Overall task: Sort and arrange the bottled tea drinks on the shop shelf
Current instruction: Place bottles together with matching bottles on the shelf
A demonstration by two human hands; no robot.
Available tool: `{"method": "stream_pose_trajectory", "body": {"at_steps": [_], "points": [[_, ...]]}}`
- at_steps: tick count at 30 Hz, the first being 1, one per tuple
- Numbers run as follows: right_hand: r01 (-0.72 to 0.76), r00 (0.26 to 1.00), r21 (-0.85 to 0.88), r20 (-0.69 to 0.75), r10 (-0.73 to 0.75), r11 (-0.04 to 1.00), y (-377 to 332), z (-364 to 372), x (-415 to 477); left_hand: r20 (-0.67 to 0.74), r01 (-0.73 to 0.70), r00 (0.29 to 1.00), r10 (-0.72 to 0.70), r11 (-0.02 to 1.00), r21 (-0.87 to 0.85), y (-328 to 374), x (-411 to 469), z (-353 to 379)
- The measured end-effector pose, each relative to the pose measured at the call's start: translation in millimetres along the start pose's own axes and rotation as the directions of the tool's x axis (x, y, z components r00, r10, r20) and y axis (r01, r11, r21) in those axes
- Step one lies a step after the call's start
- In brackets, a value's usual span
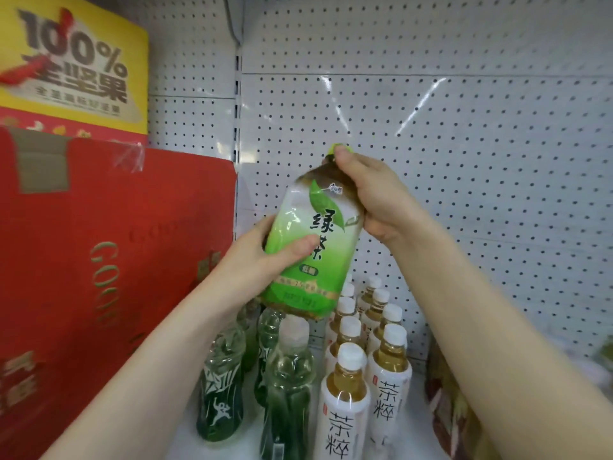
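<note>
We hold a large green tea bottle [311, 247] tilted in mid-air above the shop shelf [411, 423], both hands clamped on it: our left hand [265, 257] wraps the lower label from the left, thumb across the front, while our right hand [374, 194] grips the neck and shoulder just under the green cap [338, 149]. Below it stand two rows of white-capped tea bottles [365, 376] with white labels and, just left of them, green-tinted bottles [252, 373]. A red carton [109, 260] fills the left side, a yellow box [76, 64] rising behind it against the white pegboard [464, 127].
</note>
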State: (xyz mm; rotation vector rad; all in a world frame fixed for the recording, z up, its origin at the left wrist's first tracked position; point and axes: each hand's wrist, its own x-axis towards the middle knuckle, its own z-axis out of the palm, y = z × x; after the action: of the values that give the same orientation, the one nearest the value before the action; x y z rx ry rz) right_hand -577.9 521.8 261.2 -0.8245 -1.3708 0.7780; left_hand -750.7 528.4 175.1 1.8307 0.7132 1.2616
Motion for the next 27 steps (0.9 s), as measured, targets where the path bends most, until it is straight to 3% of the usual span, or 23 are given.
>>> {"method": "stream_pose_trajectory", "body": {"at_steps": [3,6,8,10,12,16,19,21,24,27], "points": [[0.031,0.997,0.066,0.072,-0.036,0.997,13,14,-16,-0.162,-0.034,0.987,0.017,0.995,-0.098,-9,-27,-2],[-0.048,0.990,0.103,0.140,0.033,0.993,21,15,-18,-0.300,-0.072,0.954,-0.018,0.956,-0.285,-8,-42,-8],[-0.011,0.981,-0.281,0.183,0.065,0.960,42,9,-15,-0.392,-0.117,0.919,-0.030,0.931,-0.347,-4,-47,-17],[0.080,0.961,-0.677,0.248,0.125,0.731,68,2,-13,-0.462,-0.149,0.886,-0.039,0.919,-0.365,-2,-51,-29],[0.112,0.916,-0.812,0.308,0.258,0.573,90,-1,-11,-0.477,-0.114,0.875,-0.084,0.922,-0.371,-9,-60,-41],[0.122,0.826,-0.859,0.365,0.429,0.497,118,-1,5,-0.489,-0.013,0.860,-0.146,0.952,-0.307,-45,-82,-50],[0.044,0.749,-0.819,0.405,0.524,0.572,129,9,18,-0.473,0.033,0.860,-0.194,0.944,-0.327,-63,-87,-45],[0.095,0.714,-0.846,0.426,0.556,0.525,134,15,28,-0.461,0.059,0.858,-0.226,0.935,-0.350,-70,-87,-46],[0.244,0.728,-0.894,0.424,0.538,0.375,144,17,47,-0.457,0.085,0.854,-0.249,0.933,-0.350,-76,-86,-51],[0.266,0.774,-0.919,0.384,0.504,0.291,153,13,60,-0.461,0.111,0.849,-0.259,0.940,-0.324,-78,-86,-56]]}}
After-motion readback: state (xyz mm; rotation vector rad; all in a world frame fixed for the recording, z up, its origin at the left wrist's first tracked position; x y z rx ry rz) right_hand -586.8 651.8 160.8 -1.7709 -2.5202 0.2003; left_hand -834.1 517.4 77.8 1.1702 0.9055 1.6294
